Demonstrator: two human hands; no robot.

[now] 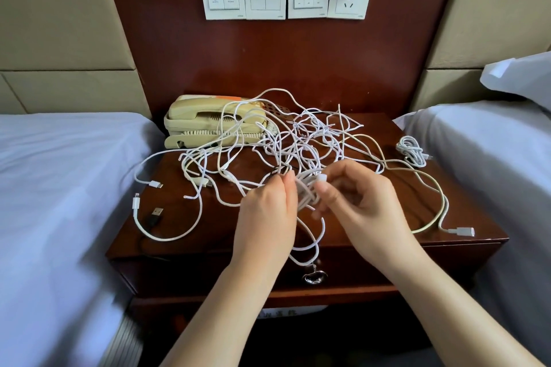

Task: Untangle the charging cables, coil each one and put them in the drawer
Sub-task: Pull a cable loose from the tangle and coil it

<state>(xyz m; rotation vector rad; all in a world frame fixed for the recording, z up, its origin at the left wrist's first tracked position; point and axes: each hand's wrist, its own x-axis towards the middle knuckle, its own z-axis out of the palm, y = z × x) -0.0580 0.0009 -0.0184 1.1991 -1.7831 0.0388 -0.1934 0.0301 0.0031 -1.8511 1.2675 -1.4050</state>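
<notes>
Pinching one small bundle of white cable (pixel 307 195) between left hand (pixel 265 211) and right hand (pixel 360 205), fingers of both curled round it, just above the nightstand (pixel 173 217). Behind, sprawled over the top and onto the phone (pixel 205 122), the tangle of cables (pixel 298 143). At the right edge one coiled cable (pixel 413 152), and below, the drawer (pixel 214 272) closed.

1. Left hand (pixel 265 211) and right hand (pixel 362 208) pinch a small cable bundle (pixel 307 195) between them, above the nightstand (pixel 208 235).
2. White cable tangle (pixel 298 140) sprawls over the top, partly across the phone (pixel 202 125).
3. Coiled cable (pixel 413 152) sits apart, right edge.
4. Drawer (pixel 372 265) closed.
</notes>
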